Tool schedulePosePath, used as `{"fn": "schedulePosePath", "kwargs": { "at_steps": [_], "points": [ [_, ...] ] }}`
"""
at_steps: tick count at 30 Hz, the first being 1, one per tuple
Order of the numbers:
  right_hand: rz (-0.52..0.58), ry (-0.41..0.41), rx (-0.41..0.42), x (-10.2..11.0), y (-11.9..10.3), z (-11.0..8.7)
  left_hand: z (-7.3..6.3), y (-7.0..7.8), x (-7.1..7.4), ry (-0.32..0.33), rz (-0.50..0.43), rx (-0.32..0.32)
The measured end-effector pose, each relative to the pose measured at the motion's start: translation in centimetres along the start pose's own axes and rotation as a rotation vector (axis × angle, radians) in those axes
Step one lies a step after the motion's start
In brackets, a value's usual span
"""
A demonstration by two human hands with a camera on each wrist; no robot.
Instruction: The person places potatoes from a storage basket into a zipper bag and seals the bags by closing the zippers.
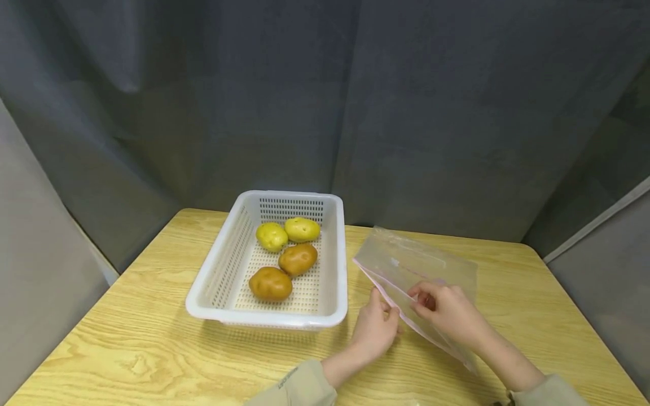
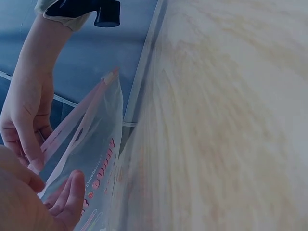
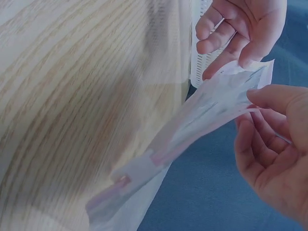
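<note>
L hand (image 1: pixel 376 327), R hand (image 1: pixel 449 309) pinch bag (image 1: pixel 393 268), mouth twd L, axis far-L/near-R.

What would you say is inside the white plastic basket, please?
Two yellow potatoes and two brown potatoes lie in the white plastic basket; its perforated floor shows around them, but is hidden beneath them.

Brown, smooth oval potatoes (image 1: pixel 271 283) (image 1: pixel 298 259): two, there they were, a pair!
Yellow, lumpy oval potatoes (image 1: pixel 271 236) (image 1: pixel 302 229): two more, and that made four altogether!
White, rectangular slotted plastic basket (image 1: pixel 264 317): just the one!
Clear plastic bag with a pink-edged mouth (image 1: pixel 398 262): one, a single bag it was!
Bare left hand (image 1: pixel 376 326) and bare right hand (image 1: pixel 449 311): two in view!
Beige cloth sleeves (image 1: pixel 306 386) (image 1: pixel 548 393): two!
Pale wood-grain table (image 1: pixel 134 338): one!
</note>
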State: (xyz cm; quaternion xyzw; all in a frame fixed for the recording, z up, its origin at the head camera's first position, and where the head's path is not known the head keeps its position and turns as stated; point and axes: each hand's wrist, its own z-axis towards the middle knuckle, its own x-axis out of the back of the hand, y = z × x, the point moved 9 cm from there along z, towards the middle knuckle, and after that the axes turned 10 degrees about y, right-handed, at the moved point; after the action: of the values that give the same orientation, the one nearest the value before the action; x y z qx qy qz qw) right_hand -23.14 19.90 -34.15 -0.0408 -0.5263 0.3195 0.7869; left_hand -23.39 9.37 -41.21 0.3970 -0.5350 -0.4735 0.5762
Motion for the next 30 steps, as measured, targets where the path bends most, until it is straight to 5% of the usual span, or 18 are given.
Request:
{"fn": "schedulePosePath", "kwargs": {
  "at_steps": [10,19,30],
  "points": [
    [-0.066,0.061,0.014,1.6,0.0,1.0,0.0,0.0,0.3,0.026,-0.003,-0.001],
    [-0.146,0.187,0.148,4.0,-1.1,2.1,0.1,-0.3,0.2,0.024,-0.022,0.013],
    [-0.161,0.177,0.119,5.4,-1.3,2.6,0.3,-0.1,0.5,0.071,-0.031,-0.024]
  ]
}}
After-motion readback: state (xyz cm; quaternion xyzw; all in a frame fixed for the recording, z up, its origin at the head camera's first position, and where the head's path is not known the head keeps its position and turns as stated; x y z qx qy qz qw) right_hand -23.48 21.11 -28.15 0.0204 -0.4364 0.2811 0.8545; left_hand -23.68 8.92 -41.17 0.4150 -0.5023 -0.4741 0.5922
